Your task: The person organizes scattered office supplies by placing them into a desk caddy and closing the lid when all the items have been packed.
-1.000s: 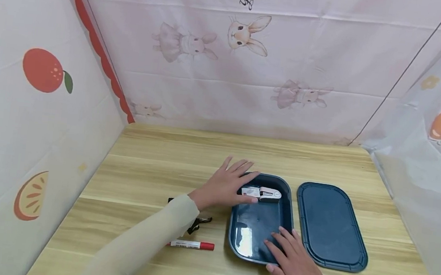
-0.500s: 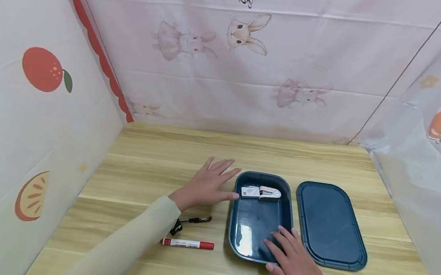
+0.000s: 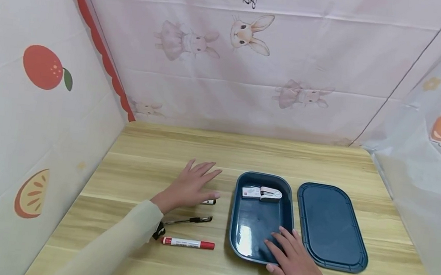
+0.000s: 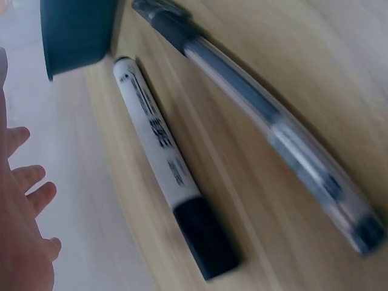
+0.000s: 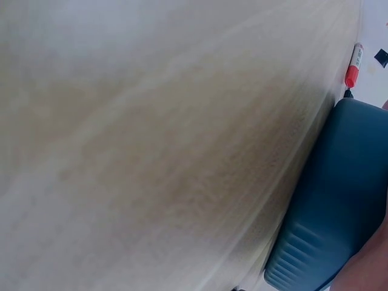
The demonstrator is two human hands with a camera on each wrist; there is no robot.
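Note:
My left hand [image 3: 189, 185] hovers with fingers spread above the table, left of a dark blue plastic box [image 3: 234, 219]. Partly hidden beneath it lies a white marker with a black cap [image 4: 157, 133]. Closer to me are a clear gel pen with a black cap [image 3: 189, 220] and a red-capped marker [image 3: 189, 243]. My right hand [image 3: 299, 267] rests on the box's near right rim, fingers reaching inside. At the far end of the box sit a small white carton [image 3: 250, 192] and a small pale stapler [image 3: 271, 194], end to end.
The matching dark blue lid [image 3: 334, 225] lies flat on the wooden table [image 3: 171, 143] to the right of the box. Printed cloth walls [image 3: 209, 87] rise behind the table and on both sides.
My left hand has drawn back from the far left of the box and moved left over the table. The gel pen and black-capped marker have come into view. My right hand stays put.

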